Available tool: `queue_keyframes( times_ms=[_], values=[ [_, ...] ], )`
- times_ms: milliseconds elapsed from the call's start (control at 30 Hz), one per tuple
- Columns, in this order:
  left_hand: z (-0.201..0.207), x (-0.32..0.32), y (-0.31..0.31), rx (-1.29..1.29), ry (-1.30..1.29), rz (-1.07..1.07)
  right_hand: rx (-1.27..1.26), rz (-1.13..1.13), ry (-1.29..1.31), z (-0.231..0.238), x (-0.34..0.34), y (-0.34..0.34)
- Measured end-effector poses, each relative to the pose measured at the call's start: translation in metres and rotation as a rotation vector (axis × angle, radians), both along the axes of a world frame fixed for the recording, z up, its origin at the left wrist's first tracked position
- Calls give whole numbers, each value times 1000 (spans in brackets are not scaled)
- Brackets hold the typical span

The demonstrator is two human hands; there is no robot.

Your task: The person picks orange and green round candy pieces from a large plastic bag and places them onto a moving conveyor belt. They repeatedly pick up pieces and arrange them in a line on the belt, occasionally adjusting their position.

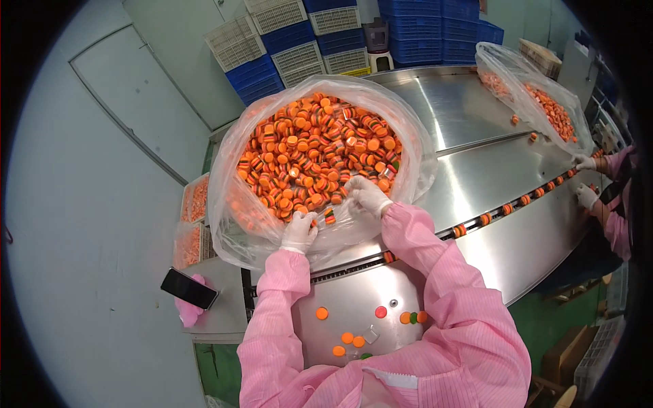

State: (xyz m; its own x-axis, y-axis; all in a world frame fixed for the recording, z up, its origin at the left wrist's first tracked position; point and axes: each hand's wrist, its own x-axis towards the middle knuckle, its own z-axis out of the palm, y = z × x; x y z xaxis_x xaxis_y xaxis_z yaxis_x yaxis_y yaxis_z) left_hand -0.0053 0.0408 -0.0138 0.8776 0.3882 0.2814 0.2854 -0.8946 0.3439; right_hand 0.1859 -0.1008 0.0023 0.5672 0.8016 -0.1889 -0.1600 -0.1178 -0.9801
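Observation:
A big clear plastic bag (228, 197) lies spread wide, heaped with small round pieces (292, 156) banded in orange, red and dark layers. At its near side my left hand (300, 232), in a white glove, has its fingers closed beside an orange piece; what they hold is partly hidden. My right hand (368, 196), also gloved, reaches over the bag's near right edge with fingers bent together at the heap. Whatever lies between those fingertips I cannot make out. One striped piece with green (330, 216) rests between my two hands.
A narrow conveyor (469, 224) carries spaced striped pieces past a co-worker's gloved hands (586, 194) at the right. Loose orange discs (347, 337) lie on the metal near me. A phone (189, 289) rests at left. Another filled bag (537, 102) and stacked crates (292, 41) stand beyond.

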Motion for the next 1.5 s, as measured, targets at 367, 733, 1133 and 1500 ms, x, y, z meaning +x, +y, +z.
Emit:
queue_keyframes(
  times_ms=[367,733,1133,1500],
  values=[
    [-26,-65,-89,31,-119,-374,140,91,12,-17,-29,-41],
    [0,-37,-127,295,159,-556,222,-2,111,0,-26,-166],
    [4,61,-7,70,335,-240,250,-116,409,6,-48,-211],
    [48,31,-145,-1112,-97,-272,355,-35,184,-12,-65,-196]
  ],
)
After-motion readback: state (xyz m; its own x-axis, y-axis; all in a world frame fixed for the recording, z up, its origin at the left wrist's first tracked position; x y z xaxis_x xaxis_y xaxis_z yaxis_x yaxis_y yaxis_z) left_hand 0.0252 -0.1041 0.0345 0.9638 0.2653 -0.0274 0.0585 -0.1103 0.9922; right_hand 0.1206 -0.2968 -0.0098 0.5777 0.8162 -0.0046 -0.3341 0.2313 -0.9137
